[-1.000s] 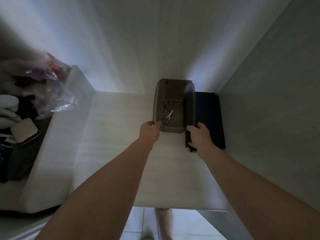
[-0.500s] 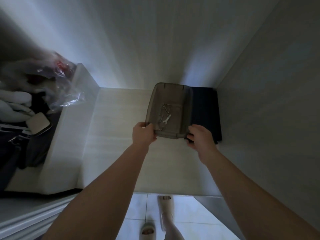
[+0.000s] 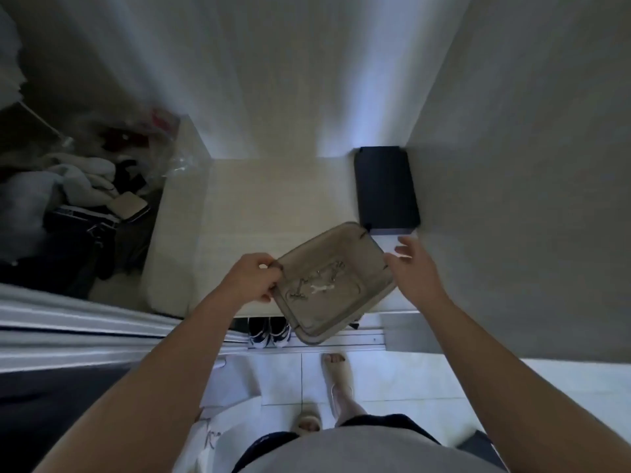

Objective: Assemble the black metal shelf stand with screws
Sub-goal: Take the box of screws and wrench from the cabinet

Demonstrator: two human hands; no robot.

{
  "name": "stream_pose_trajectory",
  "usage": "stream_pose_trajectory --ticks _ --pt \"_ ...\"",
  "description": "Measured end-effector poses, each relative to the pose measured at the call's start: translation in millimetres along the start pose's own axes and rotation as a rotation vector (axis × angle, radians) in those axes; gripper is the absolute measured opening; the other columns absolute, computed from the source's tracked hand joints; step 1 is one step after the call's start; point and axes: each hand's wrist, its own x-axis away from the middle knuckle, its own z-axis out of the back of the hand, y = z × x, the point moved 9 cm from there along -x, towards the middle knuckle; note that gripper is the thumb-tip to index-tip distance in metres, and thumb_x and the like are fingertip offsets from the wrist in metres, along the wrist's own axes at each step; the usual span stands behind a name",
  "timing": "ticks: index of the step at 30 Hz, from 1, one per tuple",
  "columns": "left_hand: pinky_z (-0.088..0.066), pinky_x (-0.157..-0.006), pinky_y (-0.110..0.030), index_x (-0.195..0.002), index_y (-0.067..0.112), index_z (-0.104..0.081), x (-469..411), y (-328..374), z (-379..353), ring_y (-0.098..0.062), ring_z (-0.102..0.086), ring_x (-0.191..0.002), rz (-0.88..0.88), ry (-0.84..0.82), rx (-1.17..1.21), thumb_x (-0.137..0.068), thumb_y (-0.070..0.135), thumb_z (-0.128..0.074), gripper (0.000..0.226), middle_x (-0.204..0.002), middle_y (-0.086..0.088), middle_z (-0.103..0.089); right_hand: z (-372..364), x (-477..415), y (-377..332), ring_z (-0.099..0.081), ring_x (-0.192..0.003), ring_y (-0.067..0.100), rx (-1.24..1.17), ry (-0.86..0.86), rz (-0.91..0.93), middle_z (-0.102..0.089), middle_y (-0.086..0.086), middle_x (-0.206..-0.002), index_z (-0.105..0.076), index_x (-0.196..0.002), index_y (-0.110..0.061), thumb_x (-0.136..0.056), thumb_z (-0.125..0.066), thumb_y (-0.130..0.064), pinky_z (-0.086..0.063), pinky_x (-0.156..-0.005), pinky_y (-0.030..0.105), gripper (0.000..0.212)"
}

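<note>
Left hand (image 3: 254, 278) pinches the left corner of the translucent brown plastic tray (image 3: 309, 331), centre frame, tilted and hanging past the front edge of the pale wood shelf (image 3: 273, 199). In the tray: loose screws (image 3: 329, 272) and a small flat spanner (image 3: 319, 290), bunched mid-floor. Right hand (image 3: 409, 264) has its fingers spread and grips nothing, at the tray's right rim; can't tell if it touches. Black metal shelf panel (image 3: 386, 186) lies flat on the shelf, upper right, against the wall, apart from the tray. Pair of shoes (image 3: 269, 332) below the shelf edge.
</note>
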Motion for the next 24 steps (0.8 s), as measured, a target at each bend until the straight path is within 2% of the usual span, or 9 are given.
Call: stream_pose_trajectory --ticks 5,7,9,11,14,18,20,21,24 --pt "-0.062 -0.069 -0.044 -0.086 0.019 -0.073 38.4 -24.2 -22.7 -0.024 -0.066 -0.058 -0.064 -0.189 -0.142 -0.084 0.008 -0.063 0.015 -0.060 -0.005 -0.063 6.7 71.4 36.5 -0.057 -0.108 0.020 0.265 -0.051 -0.006 -0.062 0.001 -0.112 -0.062 -0.131 -0.015 -0.096 -0.063 -0.028 -0.039 -0.090 0.027 0.037" --pt "-0.062 -0.064 -0.040 -0.085 0.024 -0.075 52.3 -31.0 -34.8 -0.023 -0.069 -0.060 -0.098 -0.246 -0.214 -0.083 0.011 -0.064 0.017 -0.068 -0.008 -0.067 13.3 102.5 59.2 -0.060 -0.106 0.023 0.301 -0.039 -0.061 -0.064 0.001 -0.106 -0.066 -0.124 -0.013 -0.096 -0.063 -0.027 -0.041 -0.089 0.028 0.032" --pt "-0.060 -0.060 -0.034 -0.083 0.027 -0.075 68.5 -36.9 -49.7 -0.020 -0.070 -0.059 -0.124 -0.301 -0.276 -0.081 0.013 -0.063 0.019 -0.074 -0.009 -0.069 19.8 134.0 87.5 -0.065 -0.096 0.027 0.302 -0.020 -0.125 -0.066 0.001 -0.095 -0.068 -0.110 -0.013 -0.095 -0.063 -0.023 -0.049 -0.085 0.034 0.019" --pt "-0.062 -0.064 -0.037 -0.082 0.028 -0.076 84.7 -44.3 -68.9 -0.021 -0.070 -0.060 -0.125 -0.366 -0.296 -0.078 0.013 -0.061 0.022 -0.077 -0.010 -0.069 27.9 162.9 116.6 -0.069 -0.084 0.034 0.276 0.001 -0.195 -0.066 0.006 -0.084 -0.067 -0.091 -0.012 -0.092 -0.063 -0.015 -0.056 -0.077 0.043 0.005" --pt "-0.063 -0.072 -0.043 -0.088 0.028 -0.075 105.8 -49.1 -102.7 -0.024 -0.070 -0.066 -0.145 -0.438 -0.334 -0.082 0.011 -0.060 0.024 -0.080 -0.012 -0.069 45.3 206.1 159.0 -0.071 -0.068 0.033 0.175 0.056 -0.295 -0.067 0.017 -0.080 -0.066 -0.090 -0.002 -0.090 -0.062 -0.008 -0.060 -0.067 0.043 0.007" --pt "-0.062 -0.072 -0.037 -0.113 0.024 -0.069 133.1 -44.1 -160.0 -0.020 -0.075 -0.077 -0.175 -0.493 -0.257 -0.092 0.016 -0.066 0.022 -0.098 -0.005 -0.073 81.2 266.0 211.4 -0.074 -0.069 0.031 0.064 0.187 -0.362 -0.073 0.020 -0.084 -0.067 -0.085 -0.004 -0.090 -0.063 -0.004 -0.063 -0.072 0.047 0.006" --pt "-0.060 -0.087 -0.043 -0.123 0.019 -0.064 151.9 -45.3 -196.1 -0.024 -0.075 -0.091 -0.160 -0.560 -0.217 -0.093 0.023 -0.069 0.031 -0.110 -0.006 -0.071 101.5 299.3 242.3 -0.074 -0.069 0.031 -0.009 0.273 -0.411 -0.073 0.024 -0.086 -0.069 -0.087 0.000 -0.089 -0.062 -0.003 -0.063 -0.073 0.048 0.008" --pt "-0.058 -0.092 -0.044 -0.124 0.018 -0.062 162.9 -47.3 -215.4 -0.025 -0.074 -0.094 -0.148 -0.600 -0.218 -0.093 0.026 -0.070 0.034 -0.112 -0.007 -0.071 110.9 316.1 258.5 -0.074 -0.071 0.032 -0.038 0.314 -0.437 -0.074 0.023 -0.086 -0.070 -0.088 0.001 -0.088 -0.062 -0.004 -0.063 -0.074 0.049 0.009" --pt "-0.055 -0.088 -0.037 -0.120 0.020 -0.062 196.8 -57.1 -273.5 -0.020 -0.073 -0.089 -0.128 -0.684 -0.300 -0.093 0.030 -0.069 0.029 -0.106 -0.003 -0.072 138.6 369.5 303.2 -0.073 -0.073 0.029 -0.105 0.446 -0.518 -0.074 0.014 -0.077 -0.072 -0.084 -0.007 -0.085 -0.063 -0.010 -0.063 -0.073 0.044 0.010"
